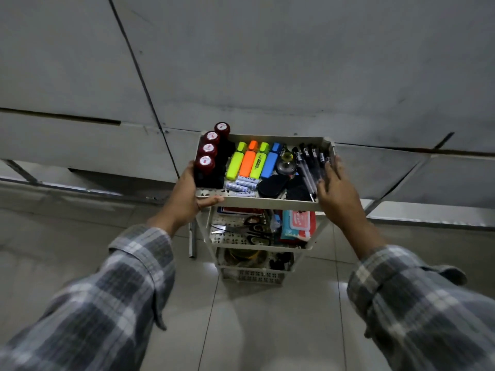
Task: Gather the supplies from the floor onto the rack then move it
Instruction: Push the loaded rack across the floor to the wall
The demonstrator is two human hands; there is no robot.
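A cream tiered rack (pixel 267 202) stands on the tiled floor in front of me. Its top tray holds several red-capped black bottles (pixel 211 159), coloured highlighters (pixel 251 163), batteries (pixel 242 185), a tape roll (pixel 286 163), black pens (pixel 310 163) and dark cases (pixel 273 184). My left hand (pixel 187 199) grips the tray's near left corner, thumb along the front rim. At the right side my right hand (pixel 336 192) lies with fingers spread over the rim and pens. Scissors (pixel 250 228) and a red-and-teal packet (pixel 298 223) lie on the middle shelf.
A grey panelled wall (pixel 267 62) rises directly behind the rack, with a metal rail (pixel 67 187) along its base. A thin metal bar (pixel 192 242) stands on the floor by the rack's left legs. Beige floor tiles (pixel 267 317) spread toward me.
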